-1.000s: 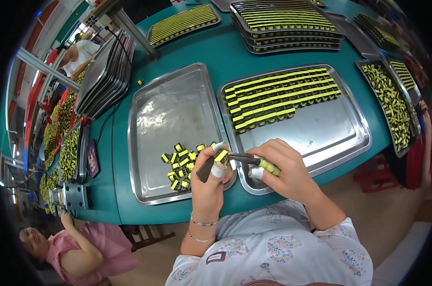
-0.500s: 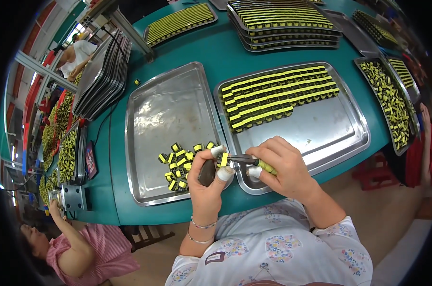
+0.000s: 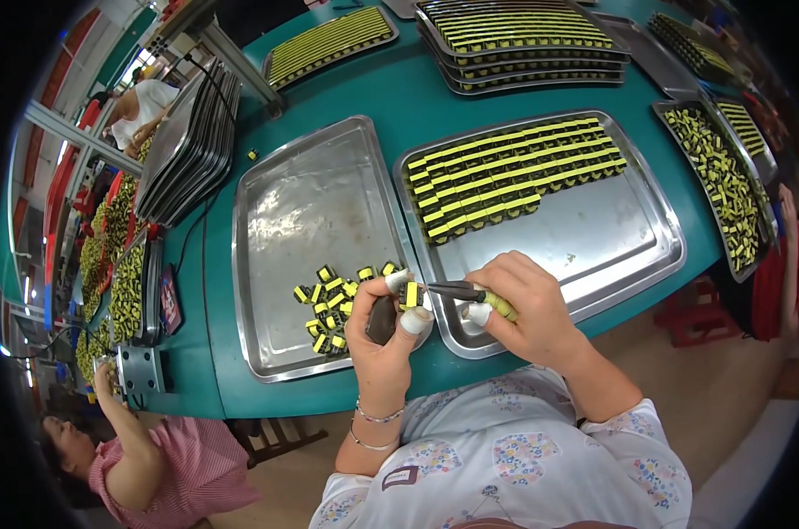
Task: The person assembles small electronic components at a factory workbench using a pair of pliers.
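Note:
My left hand pinches a small black-and-yellow coil part, probably a small transformer, between thumb and fingers wrapped in white tape. A dark rounded object, whose kind I cannot make out, lies against that palm. My right hand is closed round slim dark-jawed pliers with yellow-green grips; their tip points left at the part's right side. Whether the tip touches it is too small to tell. Below and left of the part, loose coil parts lie in the near end of a metal tray.
A second metal tray holds coil parts in rows. Stacked filled trays stand at the back, and upright empty trays lean at left. Another tray of loose parts is at right. A co-worker in pink sits at left.
The pliers have drawn back slightly to the right, so their jaws overlap the coil part less. My left hand keeps its hold on the part, nearly still.

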The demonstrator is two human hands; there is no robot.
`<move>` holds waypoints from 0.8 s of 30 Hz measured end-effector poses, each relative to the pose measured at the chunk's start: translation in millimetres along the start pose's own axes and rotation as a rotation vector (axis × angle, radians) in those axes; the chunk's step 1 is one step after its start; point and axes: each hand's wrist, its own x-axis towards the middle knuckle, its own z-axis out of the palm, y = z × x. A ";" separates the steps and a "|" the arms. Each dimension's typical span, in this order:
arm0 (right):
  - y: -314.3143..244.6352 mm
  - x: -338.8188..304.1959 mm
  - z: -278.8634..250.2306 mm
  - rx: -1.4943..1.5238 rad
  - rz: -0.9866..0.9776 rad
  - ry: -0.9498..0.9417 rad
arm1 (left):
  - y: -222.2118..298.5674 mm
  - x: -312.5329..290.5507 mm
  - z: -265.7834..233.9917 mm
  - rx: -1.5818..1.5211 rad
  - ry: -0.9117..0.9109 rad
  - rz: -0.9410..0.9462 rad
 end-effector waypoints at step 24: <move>-7.1 -4.1 1.7 0.088 0.042 -0.020 | -0.5 -2.0 -2.6 -0.142 -0.023 -0.061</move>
